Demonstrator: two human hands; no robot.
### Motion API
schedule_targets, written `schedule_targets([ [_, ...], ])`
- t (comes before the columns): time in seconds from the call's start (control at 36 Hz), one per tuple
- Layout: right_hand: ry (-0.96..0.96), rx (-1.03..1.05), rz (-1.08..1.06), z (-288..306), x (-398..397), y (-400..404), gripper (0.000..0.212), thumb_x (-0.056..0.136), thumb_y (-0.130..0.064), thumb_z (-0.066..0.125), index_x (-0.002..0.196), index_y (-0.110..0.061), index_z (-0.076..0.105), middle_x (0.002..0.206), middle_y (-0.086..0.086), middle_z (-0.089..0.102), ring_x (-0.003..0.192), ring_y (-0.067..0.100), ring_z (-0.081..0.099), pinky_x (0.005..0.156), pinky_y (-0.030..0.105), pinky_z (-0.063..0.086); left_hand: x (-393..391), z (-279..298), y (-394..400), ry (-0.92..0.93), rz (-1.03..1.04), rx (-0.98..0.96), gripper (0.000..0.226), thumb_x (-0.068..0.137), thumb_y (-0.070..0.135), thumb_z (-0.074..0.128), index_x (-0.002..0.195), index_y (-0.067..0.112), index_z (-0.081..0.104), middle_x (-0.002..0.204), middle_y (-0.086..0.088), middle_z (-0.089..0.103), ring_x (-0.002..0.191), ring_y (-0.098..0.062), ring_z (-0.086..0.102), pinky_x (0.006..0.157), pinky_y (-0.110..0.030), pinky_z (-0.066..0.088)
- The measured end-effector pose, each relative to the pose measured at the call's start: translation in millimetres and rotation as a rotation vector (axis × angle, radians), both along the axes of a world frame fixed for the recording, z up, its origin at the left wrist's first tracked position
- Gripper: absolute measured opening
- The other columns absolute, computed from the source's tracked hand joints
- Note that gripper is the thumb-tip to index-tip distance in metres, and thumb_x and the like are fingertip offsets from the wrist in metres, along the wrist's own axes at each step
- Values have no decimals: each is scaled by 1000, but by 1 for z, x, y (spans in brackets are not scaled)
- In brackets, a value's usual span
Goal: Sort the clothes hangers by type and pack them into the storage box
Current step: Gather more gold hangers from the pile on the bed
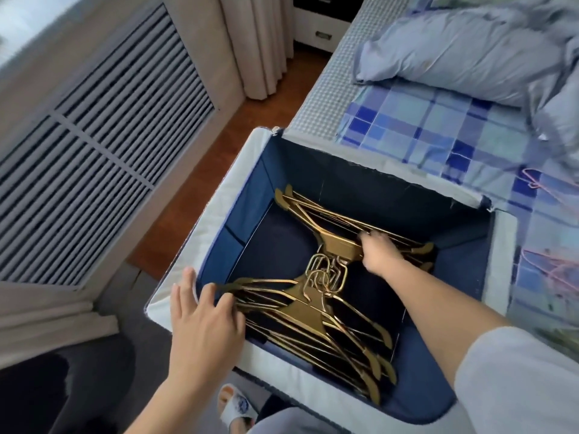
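Our right hand (377,250) grips the far bundle of gold hangers (344,230) inside the storage box (219,195), centre frame. Our left hand (200,321), fingers spread, touches the near bundle (313,321). Pink wire hangers (548,264) lie on the bed (438,126), right.

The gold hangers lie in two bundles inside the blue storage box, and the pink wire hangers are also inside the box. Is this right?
Not quite. The gold hangers do lie in two bundles inside the storage box, but the pink wire hangers are not in it. The head view shows them lying on the checked bedsheet, to the right of the box.
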State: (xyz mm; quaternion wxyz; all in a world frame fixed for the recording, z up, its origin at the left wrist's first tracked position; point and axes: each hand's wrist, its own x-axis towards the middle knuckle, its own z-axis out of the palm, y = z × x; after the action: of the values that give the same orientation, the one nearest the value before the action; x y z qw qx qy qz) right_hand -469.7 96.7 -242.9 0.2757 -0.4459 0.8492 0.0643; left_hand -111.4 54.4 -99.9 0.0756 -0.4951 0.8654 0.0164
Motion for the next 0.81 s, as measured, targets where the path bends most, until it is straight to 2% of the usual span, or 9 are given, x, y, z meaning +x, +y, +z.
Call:
schedule_targets([
  [0.17, 7, -125, -11, 14, 28, 21, 64, 93, -22, 66, 150, -21, 37, 147, 7, 46, 139, 29, 38, 113, 43, 40, 3, -3, -1, -13, -10, 11, 43, 89, 36, 36, 84, 13, 72, 114, -17, 66, 143, -53, 26, 118, -67, 18],
  [0.25, -9, -159, -135, 35, 41, 28, 62, 95, -22, 61, 152, -21, 35, 152, 6, 41, 141, 29, 35, 115, 43, 37, 2, 0, -1, -8, 2, 38, 39, 91, 35, 41, 88, 15, 74, 121, -17, 64, 143, -52, 25, 118, -66, 17],
  [0.39, -47, -228, -372, 95, 59, 47, 54, 98, -22, 59, 149, -21, 41, 151, 7, 41, 138, 29, 40, 110, 42, 40, 7, 10, -1, 154, -20, 100, 41, 94, 39, 36, 89, 17, 71, 137, -19, 57, 144, -50, 25, 118, -64, 17],
  [0.44, -66, -296, -440, 121, 69, 57, 51, 97, -22, 60, 146, -21, 46, 149, 7, 44, 135, 29, 45, 108, 40, 43, 7, 15, -2, 245, -10, 130, 32, 97, 36, 44, 93, 20, 71, 141, -18, 54, 145, -46, 25, 118, -62, 19],
  [0.56, -47, -488, -629, 174, 103, 105, 37, 98, -22, 60, 135, -23, 55, 137, 2, 52, 123, 23, 55, 101, 35, 46, 2, 32, 10, 460, -196, 197, 25, 97, 28, 54, 104, 16, 76, 132, -18, 61, 133, -44, 42, 113, -56, 33],
  [0.61, -26, -615, -743, 191, 122, 126, 32, 96, -19, 61, 128, -21, 60, 130, 1, 58, 115, 19, 60, 95, 29, 47, -1, 48, 22, 557, -305, 300, 16, 98, 19, 61, 107, 17, 74, 129, -9, 62, 125, -33, 46, 104, -50, 43],
  [0.69, -12, -760, -949, 209, 164, 169, 28, 95, -12, 60, 122, -17, 64, 120, 0, 63, 106, 14, 61, 89, 22, 43, -4, 78, 49, 639, -453, 570, 17, 101, 15, 56, 103, 29, 66, 107, 10, 66, 99, -13, 57, 84, -34, 53],
  [0.75, 11, -762, -1090, 214, 200, 208, 28, 94, -10, 59, 122, -14, 64, 115, 0, 64, 100, 14, 60, 82, 19, 40, -3, 91, 71, 641, -509, 734, 15, 102, 18, 56, 99, 28, 65, 92, 15, 69, 82, -10, 66, 74, -39, 59],
  [0.81, 19, -728, -1210, 212, 237, 251, 29, 94, -9, 59, 122, -11, 65, 119, 4, 66, 105, 20, 63, 86, 24, 44, -3, 101, 100, 600, -599, 837, 14, 103, 20, 56, 99, 26, 68, 83, 10, 72, 74, -12, 69, 72, -41, 60],
])
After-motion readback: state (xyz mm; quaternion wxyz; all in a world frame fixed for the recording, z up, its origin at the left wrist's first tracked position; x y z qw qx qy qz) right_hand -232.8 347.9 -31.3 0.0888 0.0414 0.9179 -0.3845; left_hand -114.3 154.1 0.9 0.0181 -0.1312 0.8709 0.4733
